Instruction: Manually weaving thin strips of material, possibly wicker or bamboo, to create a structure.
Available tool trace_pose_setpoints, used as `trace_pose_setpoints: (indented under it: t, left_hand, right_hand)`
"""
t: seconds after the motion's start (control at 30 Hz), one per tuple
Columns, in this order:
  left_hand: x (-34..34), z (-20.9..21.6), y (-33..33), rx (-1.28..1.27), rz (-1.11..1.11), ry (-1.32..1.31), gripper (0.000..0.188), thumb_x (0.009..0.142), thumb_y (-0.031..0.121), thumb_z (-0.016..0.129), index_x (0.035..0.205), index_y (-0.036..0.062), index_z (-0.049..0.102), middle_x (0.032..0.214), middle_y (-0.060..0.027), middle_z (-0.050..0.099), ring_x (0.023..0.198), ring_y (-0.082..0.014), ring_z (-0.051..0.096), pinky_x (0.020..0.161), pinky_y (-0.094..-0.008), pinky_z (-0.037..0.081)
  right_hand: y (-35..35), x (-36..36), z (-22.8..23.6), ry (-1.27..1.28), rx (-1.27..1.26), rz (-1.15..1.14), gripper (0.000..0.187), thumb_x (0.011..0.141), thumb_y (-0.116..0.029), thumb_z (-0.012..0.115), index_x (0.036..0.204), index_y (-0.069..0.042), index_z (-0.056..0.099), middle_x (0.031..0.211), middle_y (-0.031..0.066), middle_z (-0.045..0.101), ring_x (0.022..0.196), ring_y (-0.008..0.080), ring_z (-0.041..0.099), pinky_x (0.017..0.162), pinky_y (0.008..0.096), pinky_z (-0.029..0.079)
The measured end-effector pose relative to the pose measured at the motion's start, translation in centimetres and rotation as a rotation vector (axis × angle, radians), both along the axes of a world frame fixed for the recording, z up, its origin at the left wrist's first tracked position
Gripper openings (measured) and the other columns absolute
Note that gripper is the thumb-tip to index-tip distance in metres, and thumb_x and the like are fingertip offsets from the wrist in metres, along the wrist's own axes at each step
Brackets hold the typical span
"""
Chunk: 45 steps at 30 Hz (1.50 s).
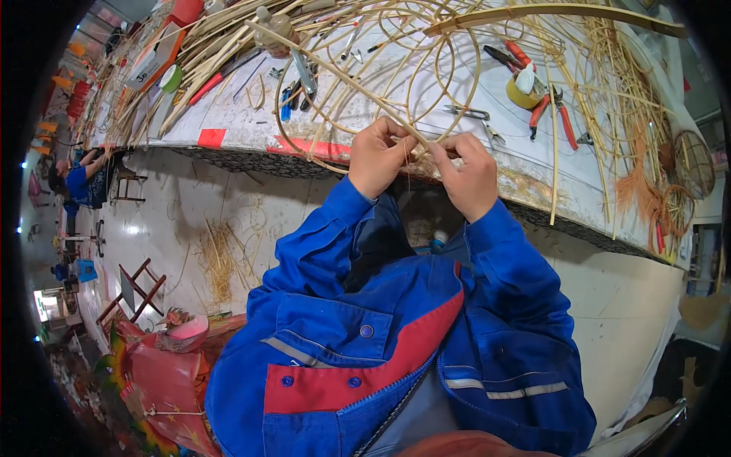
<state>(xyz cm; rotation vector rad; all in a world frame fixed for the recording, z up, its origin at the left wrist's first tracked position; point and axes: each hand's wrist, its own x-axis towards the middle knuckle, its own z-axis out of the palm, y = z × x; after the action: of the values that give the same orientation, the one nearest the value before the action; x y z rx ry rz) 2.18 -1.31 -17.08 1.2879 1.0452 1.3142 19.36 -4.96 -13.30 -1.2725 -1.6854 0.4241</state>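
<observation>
Both hands meet over the table's near edge at a joint of thin bamboo strips. My left hand [377,156] is closed, its thumb and fingers pinching the strips from the left. My right hand [466,174] pinches the same spot, thumb against forefinger. A long straight bamboo strip [365,93] slants from the joint toward the far left. Beyond my hands lies a frame of bent bamboo loops [478,61], resting on the table. A fine thread seems to hang below my fingers; its ends are hard to make out.
Red-handled pliers [566,126], a yellow tape roll [522,93] and metal clamps [467,113] lie to the right. On the left are a blue lighter [286,104], a glass bottle [274,34] and a green tape roll [171,78]. Bamboo bundles cover both sides. A folding stool [137,289] stands on the floor.
</observation>
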Motion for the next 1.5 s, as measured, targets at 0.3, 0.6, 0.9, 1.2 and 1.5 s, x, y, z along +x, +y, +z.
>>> trace_pose_setpoints:
  t: [0.3, 0.6, 0.9, 1.2, 1.5]
  left_hand:
    - [0.4, 0.7, -0.3, -0.053, 0.007, -0.031, 0.013, 0.085, 0.007, 0.073, 0.083, -0.0001, 0.062, 0.07, -0.004, 0.064, 0.059, -0.0079, 0.061, 0.05, -0.0241, 0.046]
    - [0.3, 0.4, -0.2, -0.036, 0.017, 0.028, 0.013, 0.084, 0.006, 0.073, 0.082, -0.0004, 0.062, 0.068, -0.0046, 0.064, 0.058, -0.0088, 0.062, 0.05, -0.0242, 0.047]
    - [-0.2, 1.2, 0.0, -0.178, -0.063, 0.012, 0.015, 0.084, 0.006, 0.073, 0.087, -0.0036, 0.061, 0.076, -0.0076, 0.066, 0.059, -0.011, 0.063, 0.051, -0.0248, 0.049]
    - [-0.5, 0.8, 0.5, -0.131, -0.061, 0.041, 0.016, 0.084, 0.006, 0.073, 0.089, -0.0044, 0.062, 0.077, -0.0078, 0.065, 0.061, -0.0111, 0.063, 0.053, -0.0244, 0.049]
    - [-0.5, 1.4, 1.0, -0.129, -0.076, 0.02, 0.015, 0.086, 0.008, 0.072, 0.092, -0.0028, 0.062, 0.076, -0.0065, 0.065, 0.06, -0.0097, 0.059, 0.052, -0.0236, 0.047]
  right_hand:
    - [-0.1, -0.9, 0.7, -0.188, 0.337, 0.073, 0.007, 0.079, -0.001, 0.072, 0.081, -0.002, 0.065, 0.076, 0.0117, 0.061, 0.069, 0.0297, 0.057, 0.062, 0.0373, 0.045]
    - [-0.3, -0.3, -0.1, -0.076, 0.257, 0.059, 0.009, 0.079, 0.0, 0.073, 0.078, -0.001, 0.064, 0.072, 0.0107, 0.059, 0.067, 0.0263, 0.057, 0.062, 0.0341, 0.045]
    - [0.3, 3.2, -2.2, 0.341, -0.292, -0.079, 0.016, 0.09, -0.015, 0.068, 0.086, 0.001, 0.068, 0.075, 0.0076, 0.065, 0.068, 0.0119, 0.059, 0.068, 0.0264, 0.047]
    - [7.0, 6.9, -4.2, -0.044, -0.292, -0.202, 0.024, 0.087, -0.023, 0.069, 0.092, 0.001, 0.069, 0.08, 0.0133, 0.067, 0.072, 0.021, 0.063, 0.071, 0.0301, 0.049]
    - [11.7, 8.4, -5.1, -0.482, -0.226, 0.032, 0.023, 0.086, -0.02, 0.064, 0.097, -0.001, 0.066, 0.086, 0.0172, 0.066, 0.078, 0.0342, 0.063, 0.073, 0.0396, 0.051]
